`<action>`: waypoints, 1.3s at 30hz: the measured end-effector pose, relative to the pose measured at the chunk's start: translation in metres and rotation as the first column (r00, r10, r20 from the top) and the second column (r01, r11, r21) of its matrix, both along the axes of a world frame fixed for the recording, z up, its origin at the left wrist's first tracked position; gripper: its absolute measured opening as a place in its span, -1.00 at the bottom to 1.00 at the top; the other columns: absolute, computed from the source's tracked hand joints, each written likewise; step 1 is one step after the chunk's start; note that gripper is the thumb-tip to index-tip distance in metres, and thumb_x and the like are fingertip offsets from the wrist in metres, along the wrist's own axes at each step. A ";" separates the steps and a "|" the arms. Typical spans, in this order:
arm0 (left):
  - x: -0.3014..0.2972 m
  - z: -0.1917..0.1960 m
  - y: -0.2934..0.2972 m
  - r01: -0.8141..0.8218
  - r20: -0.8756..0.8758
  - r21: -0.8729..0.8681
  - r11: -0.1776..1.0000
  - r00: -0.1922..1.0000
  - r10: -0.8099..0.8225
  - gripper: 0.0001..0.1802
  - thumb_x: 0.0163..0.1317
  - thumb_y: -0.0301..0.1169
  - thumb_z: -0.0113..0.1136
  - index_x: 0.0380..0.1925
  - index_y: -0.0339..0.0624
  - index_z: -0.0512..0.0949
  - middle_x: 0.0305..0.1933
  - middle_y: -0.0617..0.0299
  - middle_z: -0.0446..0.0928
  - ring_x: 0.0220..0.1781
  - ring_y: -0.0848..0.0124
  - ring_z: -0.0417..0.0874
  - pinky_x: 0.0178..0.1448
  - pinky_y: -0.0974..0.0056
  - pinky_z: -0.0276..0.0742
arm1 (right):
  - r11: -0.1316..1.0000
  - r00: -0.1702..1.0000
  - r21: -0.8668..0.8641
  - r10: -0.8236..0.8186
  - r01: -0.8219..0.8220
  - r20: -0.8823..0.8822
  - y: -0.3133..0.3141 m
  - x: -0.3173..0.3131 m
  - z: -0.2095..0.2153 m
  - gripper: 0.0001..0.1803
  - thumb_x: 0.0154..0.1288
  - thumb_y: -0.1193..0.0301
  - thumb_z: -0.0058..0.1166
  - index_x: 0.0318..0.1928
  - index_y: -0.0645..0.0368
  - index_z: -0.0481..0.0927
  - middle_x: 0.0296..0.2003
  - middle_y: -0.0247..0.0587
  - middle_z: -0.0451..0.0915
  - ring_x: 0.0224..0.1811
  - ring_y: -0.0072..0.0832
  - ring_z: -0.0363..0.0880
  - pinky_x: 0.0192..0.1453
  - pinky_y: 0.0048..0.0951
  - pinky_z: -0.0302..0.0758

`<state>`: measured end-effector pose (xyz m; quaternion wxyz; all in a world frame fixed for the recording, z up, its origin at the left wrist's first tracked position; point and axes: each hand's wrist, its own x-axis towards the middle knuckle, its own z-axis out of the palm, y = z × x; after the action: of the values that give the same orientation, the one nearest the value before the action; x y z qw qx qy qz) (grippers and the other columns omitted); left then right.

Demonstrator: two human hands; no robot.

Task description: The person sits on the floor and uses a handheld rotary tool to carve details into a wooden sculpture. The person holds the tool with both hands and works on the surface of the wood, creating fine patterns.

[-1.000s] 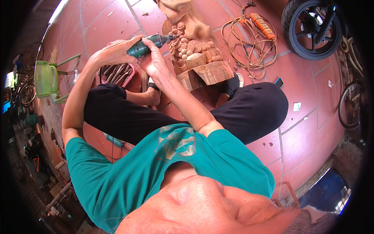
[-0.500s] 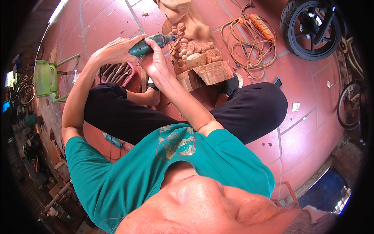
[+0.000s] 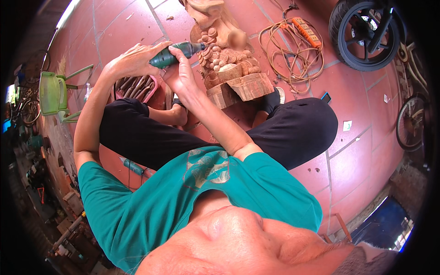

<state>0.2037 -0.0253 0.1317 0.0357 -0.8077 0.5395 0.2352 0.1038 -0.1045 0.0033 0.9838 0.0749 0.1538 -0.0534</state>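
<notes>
A green rotary tool (image 3: 170,56) with a dark tapered nose is held between my two hands. My left hand (image 3: 137,60) grips its rear end, the fingers closed over the body. From below, my right hand (image 3: 182,75) closes round the middle, its thumb along the side. The nose points right at a wood carving (image 3: 224,57) covered in round coin-like and bead-like shapes, standing on a rough split wooden base. Whether the bit touches the wood is too small to tell. Under my left wrist, a pink basket (image 3: 155,87) holds several dark-handled carving tools (image 3: 133,85).
To the right of the carving lie an orange power strip (image 3: 306,32) and its coiled cord (image 3: 293,64). Beyond stands a motorcycle wheel (image 3: 364,34). A green plastic chair (image 3: 52,93) is at the left. Another teal power tool (image 3: 133,166) rests by my left thigh. A phone (image 3: 326,97) lies near my right knee.
The rotary tool and both hands have shifted very slightly left and down, with the nose a little farther from the carving. The grip is the same.
</notes>
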 end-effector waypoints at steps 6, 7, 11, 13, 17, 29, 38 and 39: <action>-0.003 0.007 0.000 -0.071 -0.094 0.000 0.998 0.993 0.070 -0.07 -0.09 -0.35 0.28 0.40 -0.19 0.23 -0.29 -0.24 0.62 -0.23 -0.15 0.67 -0.15 -0.06 0.54 | 0.999 0.999 -0.018 0.037 -0.036 0.031 0.001 0.003 -0.001 -0.75 0.30 0.36 0.27 -0.05 0.03 0.55 -0.17 -0.38 0.62 -0.11 -0.46 0.64 -0.01 -0.20 0.66; -0.003 0.008 0.000 -0.079 -0.108 0.003 0.997 0.991 0.079 -0.07 -0.08 -0.34 0.29 0.40 -0.20 0.23 -0.29 -0.25 0.62 -0.23 -0.16 0.67 -0.15 -0.06 0.53 | 0.999 0.999 -0.015 0.041 -0.041 0.028 0.002 0.003 -0.002 -0.74 0.30 0.36 0.28 -0.04 0.03 0.55 -0.17 -0.38 0.62 -0.11 -0.46 0.64 -0.01 -0.20 0.67; 0.002 -0.002 0.008 -0.066 -0.104 -0.029 0.997 0.993 0.062 -0.07 -0.06 -0.31 0.30 0.40 -0.21 0.22 -0.30 -0.26 0.61 -0.24 -0.18 0.67 -0.16 -0.06 0.52 | 0.998 0.998 -0.021 0.060 -0.059 0.016 0.003 0.003 -0.001 -0.72 0.28 0.36 0.29 -0.03 0.03 0.55 -0.16 -0.37 0.62 -0.11 -0.46 0.64 -0.01 -0.20 0.67; 0.003 -0.006 0.010 -0.055 -0.096 -0.046 0.997 0.994 0.050 -0.07 -0.06 -0.30 0.31 0.40 -0.21 0.22 -0.31 -0.26 0.61 -0.24 -0.18 0.66 -0.17 -0.06 0.51 | 0.998 0.998 -0.019 0.055 -0.054 0.014 0.002 0.003 -0.002 -0.71 0.27 0.37 0.31 -0.03 0.03 0.55 -0.16 -0.37 0.62 -0.11 -0.45 0.64 0.00 -0.19 0.66; 0.003 -0.002 0.006 -0.067 -0.109 -0.007 0.998 0.992 0.065 -0.06 -0.06 -0.29 0.31 0.40 -0.21 0.21 -0.30 -0.26 0.60 -0.24 -0.19 0.66 -0.17 -0.07 0.50 | 0.998 0.999 -0.039 0.048 -0.048 0.006 0.002 0.003 -0.004 -0.69 0.28 0.33 0.30 0.00 0.00 0.56 -0.12 -0.37 0.63 -0.07 -0.46 0.63 0.07 -0.17 0.63; 0.004 0.000 0.008 -0.064 -0.134 0.032 0.997 0.989 0.068 -0.04 -0.03 -0.28 0.40 0.42 -0.14 0.21 -0.12 -0.25 0.63 -0.07 -0.19 0.66 -0.01 -0.07 0.51 | 0.999 0.999 -0.016 0.051 -0.051 0.000 0.003 -0.002 0.004 -0.73 0.25 0.41 0.31 -0.06 0.05 0.57 -0.19 -0.39 0.63 -0.11 -0.48 0.65 0.01 -0.25 0.66; 0.002 0.005 0.006 -0.072 -0.138 0.051 0.996 0.987 0.078 -0.04 -0.04 -0.30 0.39 0.43 -0.13 0.21 -0.14 -0.25 0.62 -0.08 -0.17 0.65 -0.01 -0.07 0.50 | 0.998 0.998 0.012 0.057 -0.058 0.009 0.007 0.003 -0.007 -0.71 0.28 0.40 0.29 -0.02 0.08 0.55 -0.12 -0.26 0.65 -0.09 -0.41 0.68 0.07 -0.24 0.68; 0.003 0.003 0.007 -0.063 -0.138 0.035 0.997 0.988 0.068 -0.04 -0.04 -0.30 0.39 0.43 -0.13 0.21 -0.14 -0.25 0.62 -0.08 -0.17 0.65 -0.01 -0.07 0.50 | 0.998 0.998 0.012 0.060 -0.060 0.011 0.008 0.004 -0.007 -0.72 0.29 0.39 0.29 -0.02 0.07 0.56 -0.12 -0.26 0.65 -0.09 -0.40 0.68 0.07 -0.23 0.68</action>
<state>0.2066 -0.0180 0.1350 0.0025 -0.8059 0.5103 0.3003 0.1076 -0.0968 -0.0040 0.9853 0.0766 0.1511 -0.0225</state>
